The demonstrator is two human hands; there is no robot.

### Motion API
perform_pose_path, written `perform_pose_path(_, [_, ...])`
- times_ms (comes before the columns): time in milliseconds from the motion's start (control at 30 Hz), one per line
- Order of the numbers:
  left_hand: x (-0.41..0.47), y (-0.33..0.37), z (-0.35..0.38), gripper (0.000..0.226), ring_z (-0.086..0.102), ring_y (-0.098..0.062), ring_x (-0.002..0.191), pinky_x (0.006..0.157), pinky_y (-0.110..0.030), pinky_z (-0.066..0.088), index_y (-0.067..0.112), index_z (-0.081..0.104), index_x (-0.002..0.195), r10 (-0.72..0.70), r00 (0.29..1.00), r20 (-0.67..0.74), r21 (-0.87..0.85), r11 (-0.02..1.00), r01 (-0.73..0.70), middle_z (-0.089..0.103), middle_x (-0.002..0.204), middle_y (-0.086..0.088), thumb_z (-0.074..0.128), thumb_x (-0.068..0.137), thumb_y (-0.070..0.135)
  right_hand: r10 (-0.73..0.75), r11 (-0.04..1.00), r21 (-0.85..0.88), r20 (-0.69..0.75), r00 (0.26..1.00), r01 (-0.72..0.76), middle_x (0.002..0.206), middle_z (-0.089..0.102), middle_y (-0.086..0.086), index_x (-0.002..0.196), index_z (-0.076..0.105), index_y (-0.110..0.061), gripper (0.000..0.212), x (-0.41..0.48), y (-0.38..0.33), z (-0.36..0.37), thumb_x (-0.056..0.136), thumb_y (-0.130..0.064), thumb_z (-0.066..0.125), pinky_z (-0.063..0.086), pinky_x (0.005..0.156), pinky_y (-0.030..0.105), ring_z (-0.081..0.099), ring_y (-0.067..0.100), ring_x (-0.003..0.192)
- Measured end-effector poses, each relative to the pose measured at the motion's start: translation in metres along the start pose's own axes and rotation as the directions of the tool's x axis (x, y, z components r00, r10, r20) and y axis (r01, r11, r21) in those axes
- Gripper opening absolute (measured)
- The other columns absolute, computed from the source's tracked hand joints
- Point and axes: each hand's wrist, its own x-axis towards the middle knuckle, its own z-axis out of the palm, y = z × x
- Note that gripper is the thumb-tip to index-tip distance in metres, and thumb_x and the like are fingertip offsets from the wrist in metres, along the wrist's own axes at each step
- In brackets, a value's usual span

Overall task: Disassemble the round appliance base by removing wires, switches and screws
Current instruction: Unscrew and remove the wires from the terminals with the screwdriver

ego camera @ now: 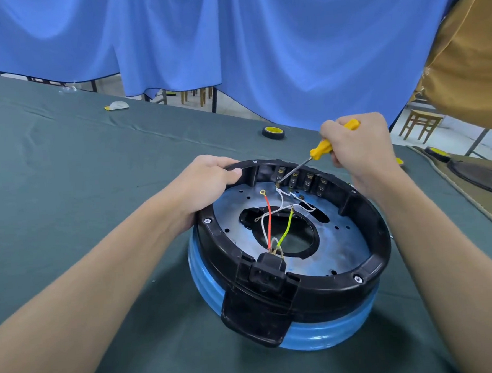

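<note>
Round base (289, 250), mid-table: left hand (207, 183) grips far-left rim to steady it; right hand (357, 147) clasps yellow screwdriver (321, 150), tip at far-wall switch terminals (280, 178), loosening wires (281, 210)

Half-hidden screwdriver handle (321, 150); edge-cropped black parts (486, 178) at right.

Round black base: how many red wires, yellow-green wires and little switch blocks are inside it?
Thin red wire: 1
Thin yellow-green wire: 1
Black switch blocks with brass terminals, along the far wall: 4
Total: 6
The white wires tangle too much to count.
</note>
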Motion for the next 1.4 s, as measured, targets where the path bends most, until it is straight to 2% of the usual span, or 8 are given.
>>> perform_pose_path(167, [0.0,0.0,-0.002,0.028,0.073,-0.023,0.096,0.094,-0.043,0.055,0.022,0.076,0.102,0.0,1.0,-0.003,0.003,1.0,0.0,0.077,0.097,-0.002,0.049,0.102,0.013,-0.118,0.993,-0.001,-0.071,0.99,0.118,0.048,0.018,0.004,0.048,0.026,-0.009,0.034,-0.015,0.006,-0.003,0.067,-0.019,0.053,0.027,0.05,0.045,0.022,0.039,0.064])
perform_pose_path(267, [0.0,0.0,-0.002,0.029,0.073,-0.021,0.093,0.093,-0.042,0.055,0.023,0.076,0.099,0.006,1.0,0.0,0.012,1.0,-0.006,0.078,0.096,-0.001,0.049,0.102,0.014,-0.235,0.969,-0.099,-0.064,0.97,0.228,0.053,0.031,0.024,0.05,0.031,-0.006,0.033,-0.023,0.004,-0.004,0.07,-0.021,0.053,0.025,0.051,0.034,0.026,0.025,0.056])
perform_pose_path(333, [-0.001,0.0,-0.001,0.029,0.073,-0.023,0.095,0.094,-0.044,0.054,0.023,0.077,0.098,0.007,1.0,-0.002,0.011,1.0,-0.007,0.077,0.096,-0.002,0.049,0.102,0.014,-0.271,0.954,-0.145,-0.052,0.961,0.262,0.051,0.03,0.018,0.05,0.031,-0.007,0.034,-0.026,0.003,-0.003,0.071,-0.021,0.053,0.023,0.049,0.027,0.024,0.017,0.053])
perform_pose_path(533, [-0.001,-0.001,-0.001,0.03,0.072,-0.028,0.1,0.099,-0.051,0.051,0.023,0.078,0.096,0.003,1.0,-0.011,0.007,1.0,-0.003,0.077,0.099,-0.005,0.05,0.101,0.013,0.012,0.999,0.051,-0.001,1.0,-0.012,0.051,0.017,0.002,0.045,0.023,-0.019,0.041,-0.003,0.003,-0.004,0.07,-0.011,0.054,0.021,0.052,0.042,0.021,0.03,0.061])
perform_pose_path(867, [0.002,-0.001,0.0,0.029,0.067,-0.034,0.108,0.102,-0.053,0.048,0.022,0.077,0.098,0.012,0.998,-0.059,0.018,1.0,-0.011,0.076,0.104,-0.009,0.05,0.101,0.011,0.197,0.973,0.079,0.212,0.957,-0.218,0.039,0.03,0.0,0.053,0.032,-0.012,0.036,0.045,-0.002,0.006,0.077,0.003,0.055,0.017,0.043,0.018,0.026,0.017,0.039])
perform_pose_path(1067, [0.003,-0.001,0.001,0.028,0.066,-0.038,0.108,0.101,-0.055,0.048,0.019,0.077,0.1,0.002,0.997,-0.072,0.009,1.0,-0.001,0.073,0.108,-0.015,0.05,0.101,0.012,0.099,0.985,0.125,0.165,0.981,-0.121,0.048,0.022,0.003,0.049,0.029,-0.014,0.037,0.03,-0.002,0.005,0.073,0.0,0.053,0.015,0.049,0.028,0.022,0.022,0.047])
perform_pose_path(1200, [0.003,-0.002,0.001,0.031,0.069,-0.033,0.103,0.098,-0.05,0.052,0.021,0.078,0.095,0.002,0.998,-0.063,-0.004,1.0,-0.002,0.076,0.102,-0.012,0.049,0.101,0.011,-0.047,0.996,0.079,0.096,0.994,0.039,0.061,0.018,0.019,0.052,0.024,-0.003,0.035,0.006,0.005,0.001,0.068,-0.013,0.054,0.02,0.053,0.043,0.022,0.043,0.063])
perform_pose_path(1400, [0.003,-0.004,-0.002,0.034,0.072,-0.027,0.099,0.095,-0.045,0.053,0.024,0.079,0.091,0.001,0.999,-0.044,-0.003,1.0,-0.001,0.077,0.098,-0.006,0.049,0.101,0.012,0.227,0.941,0.247,0.043,0.973,-0.231,0.059,0.029,0.007,0.054,0.028,-0.015,0.039,0.01,0.016,0.002,0.078,-0.002,0.056,0.021,0.042,0.023,0.03,0.021,0.05])
